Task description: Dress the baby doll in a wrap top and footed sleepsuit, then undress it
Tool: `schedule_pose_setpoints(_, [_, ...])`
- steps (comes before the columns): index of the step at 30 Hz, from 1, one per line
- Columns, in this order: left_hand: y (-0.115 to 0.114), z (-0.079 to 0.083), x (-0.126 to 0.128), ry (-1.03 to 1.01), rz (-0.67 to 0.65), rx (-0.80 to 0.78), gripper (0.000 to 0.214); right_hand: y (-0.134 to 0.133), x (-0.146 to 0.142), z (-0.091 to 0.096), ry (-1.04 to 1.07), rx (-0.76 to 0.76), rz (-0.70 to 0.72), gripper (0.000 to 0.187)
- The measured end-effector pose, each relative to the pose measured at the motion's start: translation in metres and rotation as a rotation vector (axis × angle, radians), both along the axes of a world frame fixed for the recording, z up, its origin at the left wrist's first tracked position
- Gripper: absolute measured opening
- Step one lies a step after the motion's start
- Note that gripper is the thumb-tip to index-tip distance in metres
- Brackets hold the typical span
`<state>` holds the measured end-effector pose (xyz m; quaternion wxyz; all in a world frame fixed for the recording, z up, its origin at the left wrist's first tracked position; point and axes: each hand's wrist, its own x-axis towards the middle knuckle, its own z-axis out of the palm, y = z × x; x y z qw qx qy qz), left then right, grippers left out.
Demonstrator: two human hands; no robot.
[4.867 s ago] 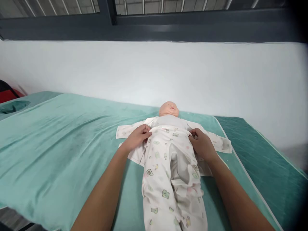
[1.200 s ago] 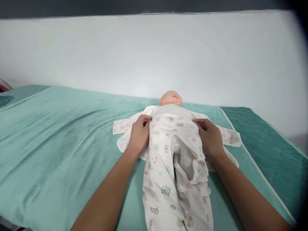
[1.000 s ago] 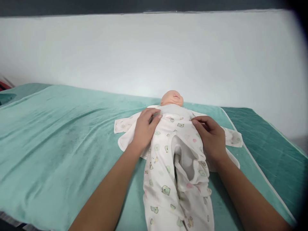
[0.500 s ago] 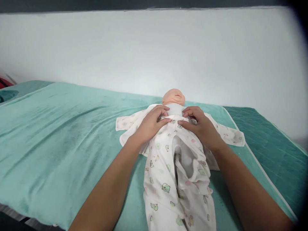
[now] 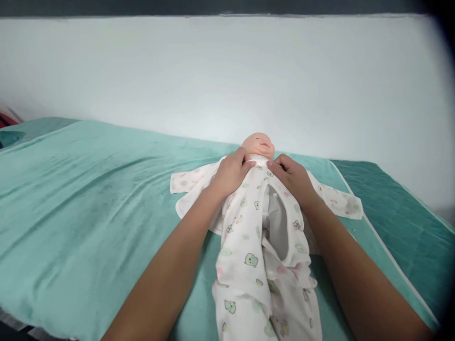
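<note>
A baby doll [image 5: 259,145] lies on its back, head toward the wall. White baby pants [image 5: 245,237] printed with green animals cover its legs and body, with an oval opening at the crotch. My left hand [image 5: 234,173] pinches the waistband at one side of the chest, just below the doll's chin. On the other side my right hand [image 5: 288,176] is closed on the same waistband. Spread beneath the doll is a matching baby shirt [image 5: 194,179], its sleeves stretched out to both sides. The doll's arms are not visible.
A light green blanket [image 5: 88,203] with wrinkles lies under the doll. Darker green quilted bedding [image 5: 394,203] shows at the right. A white wall [image 5: 177,76] rises behind the bed, and a red object [image 5: 6,120] sits at the far left edge.
Both hands have moved up toward the doll's chin, drawing the waistband from the belly to the upper chest. The pants are stretched straighter, and the white cloth on the chest is now covered.
</note>
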<state>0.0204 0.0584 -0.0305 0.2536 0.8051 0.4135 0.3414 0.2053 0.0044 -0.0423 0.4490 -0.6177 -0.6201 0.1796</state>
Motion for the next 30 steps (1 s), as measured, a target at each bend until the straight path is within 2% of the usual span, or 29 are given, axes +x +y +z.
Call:
schedule_pose_setpoints(6, [0.023,0.005,0.007,0.037,0.011,-0.096,0.016,0.023,0.008,-0.001,0.04,-0.052,-0.017,0.034])
schedule_pose_setpoints(11, [0.029,0.004,0.012,0.046,0.018,-0.151,0.016,0.033,0.011,-0.004,0.115,-0.084,0.01,0.035])
schedule_pose_setpoints(15, [0.024,0.003,0.014,0.092,0.037,-0.037,0.014,0.028,0.012,-0.006,0.12,-0.046,-0.017,0.034])
schedule_pose_setpoints(17, [0.022,0.004,0.011,0.131,-0.002,0.068,0.017,0.023,0.015,-0.005,0.086,-0.05,0.016,0.032])
schedule_pose_setpoints(19, [0.021,0.006,0.005,0.137,-0.055,0.11,0.018,0.018,0.021,-0.004,0.022,-0.073,0.068,0.031])
schedule_pose_setpoints(22, [0.022,0.006,-0.003,0.066,-0.124,-0.021,0.02,0.016,0.03,-0.004,-0.098,-0.063,0.124,0.033])
schedule_pose_setpoints(25, [0.023,0.004,-0.007,-0.001,-0.127,-0.128,0.021,0.019,0.033,-0.005,-0.111,-0.035,0.16,0.036])
schedule_pose_setpoints(27, [0.024,0.003,-0.006,-0.008,-0.111,-0.137,0.021,0.021,0.031,-0.006,-0.07,-0.038,0.151,0.035])
schedule_pose_setpoints(30, [0.026,0.002,-0.003,0.02,-0.092,-0.098,0.018,0.024,0.026,-0.007,-0.063,-0.06,0.063,0.028])
